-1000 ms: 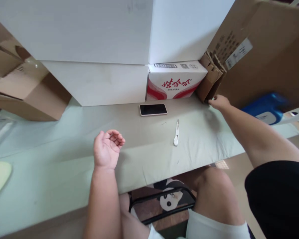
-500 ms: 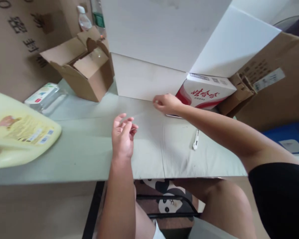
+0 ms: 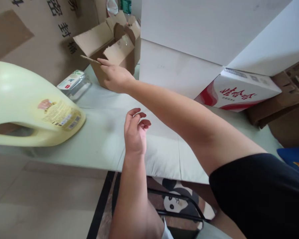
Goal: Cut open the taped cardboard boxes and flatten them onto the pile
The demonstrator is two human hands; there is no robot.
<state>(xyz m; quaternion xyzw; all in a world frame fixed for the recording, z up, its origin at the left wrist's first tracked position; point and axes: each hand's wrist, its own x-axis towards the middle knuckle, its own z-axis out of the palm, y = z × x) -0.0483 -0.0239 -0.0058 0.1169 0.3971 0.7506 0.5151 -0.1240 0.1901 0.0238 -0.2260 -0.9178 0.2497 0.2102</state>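
My right hand reaches across to the small open cardboard box at the back left. Its fingers are stretched out against the box's front wall, near the top edge; part of that wall lies hidden behind the hand. The box's flaps stand up and lean outward, and a loose flap folds over the opening. Above the pale table cover, my left hand hovers with palm turned up to the right, fingers loosely bent and apart, nothing in them.
A large pale yellow jug lies at the left, beside a clear plastic container with a printed label. Tall white boxes stand at the back. Right of them are a red-and-white carton, brown cardboard and something blue.
My right hand has gone left from the white boxes' base to the cardboard box. The view has swung left. The white utility knife on the table is out of sight behind my right arm.
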